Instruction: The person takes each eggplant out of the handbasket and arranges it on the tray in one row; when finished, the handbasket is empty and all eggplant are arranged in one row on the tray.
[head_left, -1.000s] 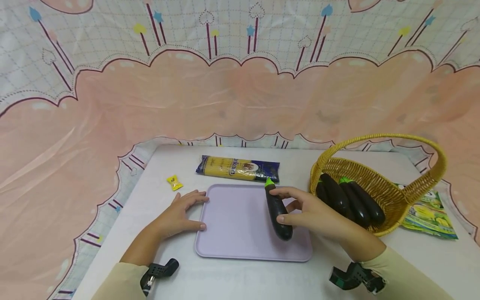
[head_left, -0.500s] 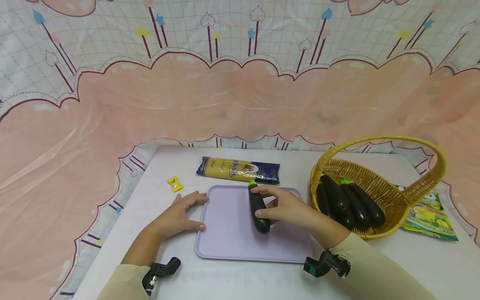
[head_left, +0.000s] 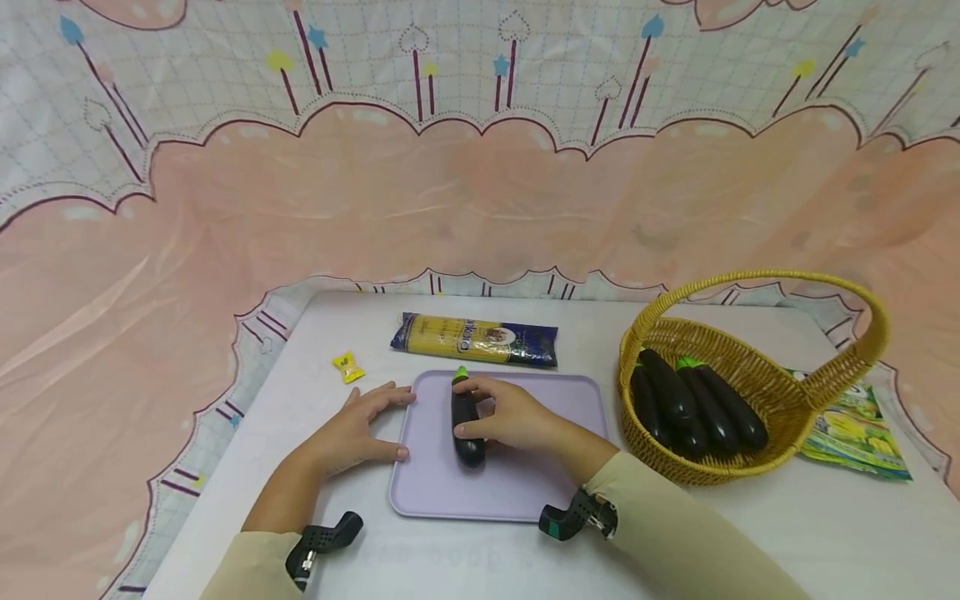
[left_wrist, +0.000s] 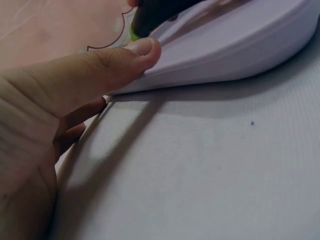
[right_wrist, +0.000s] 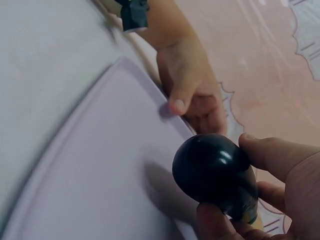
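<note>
A dark eggplant (head_left: 467, 425) with a green stem end is pinched between the thumb and fingers of my right hand (head_left: 517, 417), over the left half of a lilac tray (head_left: 540, 492). In the right wrist view the eggplant's rounded end (right_wrist: 212, 167) faces the camera, and its shadow falls on the tray. My left hand (head_left: 367, 425) rests at the tray's left edge, fingers spread. The left wrist view shows the thumb (left_wrist: 142, 50) against the tray's rim (left_wrist: 225, 70).
A yellow wicker basket (head_left: 780, 350) with several eggplants (head_left: 720, 408) stands right of the tray. Behind the tray lies a pasta packet (head_left: 472, 337); a yellow wrapped candy (head_left: 348, 367) lies at the left. Green-yellow packets (head_left: 858, 429) lie beyond the basket.
My right hand has carried the eggplant leftward across the tray, from its right side to the left half. My left hand has stayed at the tray's edge.
</note>
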